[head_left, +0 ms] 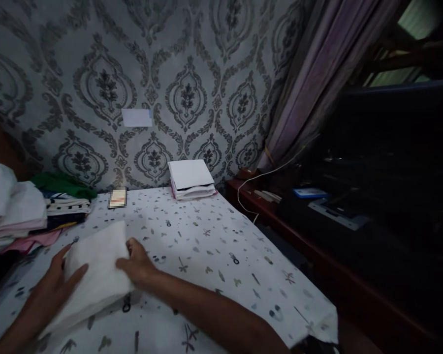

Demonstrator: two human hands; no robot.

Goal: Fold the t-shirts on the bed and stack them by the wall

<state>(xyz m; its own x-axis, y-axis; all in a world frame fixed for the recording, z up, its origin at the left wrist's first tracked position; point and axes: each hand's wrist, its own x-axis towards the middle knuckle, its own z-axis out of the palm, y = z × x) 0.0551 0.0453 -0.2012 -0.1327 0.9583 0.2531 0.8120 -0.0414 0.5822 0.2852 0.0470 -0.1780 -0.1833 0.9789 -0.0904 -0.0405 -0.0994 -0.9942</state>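
A folded white cloth point(98, 263) is held between my two hands, low over the patterned bedsheet point(214, 246) at the lower left. My left hand point(57, 285) grips its left side, thumb lying over the top and fingers behind the edge. On the opposite side, my right hand point(136, 263) pinches the right edge, with the thumb in front. Part of the cloth's lower edge hangs toward me and is slightly blurred.
Folded clothes point(64, 206) and white garments point(13, 206) are stacked at the left. A small card-like object point(117, 197) and a white stack point(192, 178) lie near the wall. At right, a cable point(266, 173) crosses a dark red ledge point(280, 221).
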